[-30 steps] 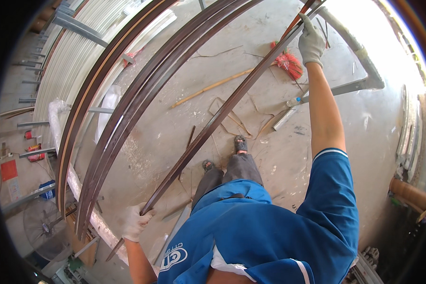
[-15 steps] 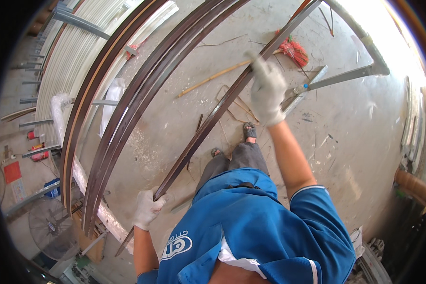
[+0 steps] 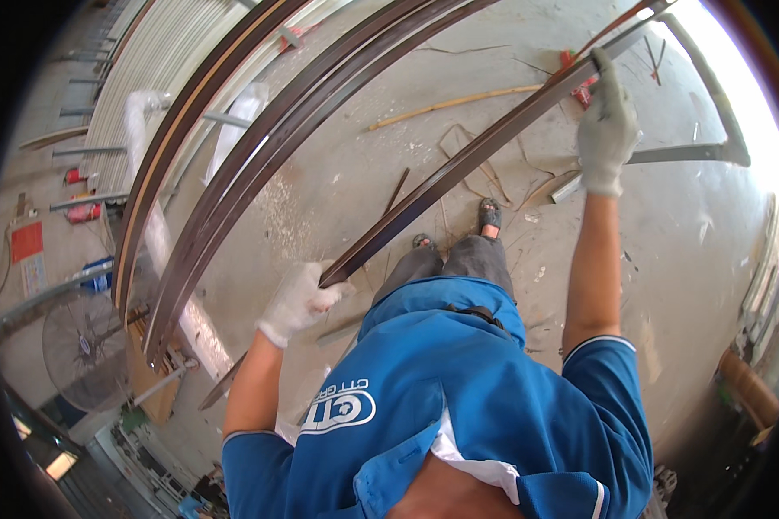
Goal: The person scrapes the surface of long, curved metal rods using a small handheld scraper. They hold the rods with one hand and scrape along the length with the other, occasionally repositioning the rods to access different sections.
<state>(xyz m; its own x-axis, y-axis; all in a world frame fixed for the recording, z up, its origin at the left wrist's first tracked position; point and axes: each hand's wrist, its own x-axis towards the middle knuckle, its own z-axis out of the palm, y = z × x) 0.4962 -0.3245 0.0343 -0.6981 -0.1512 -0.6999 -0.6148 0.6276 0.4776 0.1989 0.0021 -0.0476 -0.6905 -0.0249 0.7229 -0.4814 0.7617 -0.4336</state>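
Note:
A long dark brown profile strip (image 3: pixel 459 171) runs slantwise in front of my body, from the lower left to the bright upper right. My left hand (image 3: pixel 301 303), in a white work glove, is closed round its lower part, and the strip's end sticks out past my left forearm. Farther up, my right hand (image 3: pixel 608 130), gloved in white too, grips the strip's edge, its fingers bent over the side. The palm side of that grip is partly hidden. Several similar brown strips (image 3: pixel 238 169) lie side by side to the left, resting on grey rack arms (image 3: pixel 227 119).
White profiles (image 3: pixel 169 65) are stacked on the far left rack. A fan (image 3: pixel 85 353) stands at lower left. On the floor lie a bamboo stick (image 3: pixel 454 107) and loose bands (image 3: pixel 485 169). A grey metal frame (image 3: pixel 679 154) stands at right.
My right hand has moved up and right along the strip and now holds it. Both hands and the strip sit farther right and higher in view, as my view shifts too.

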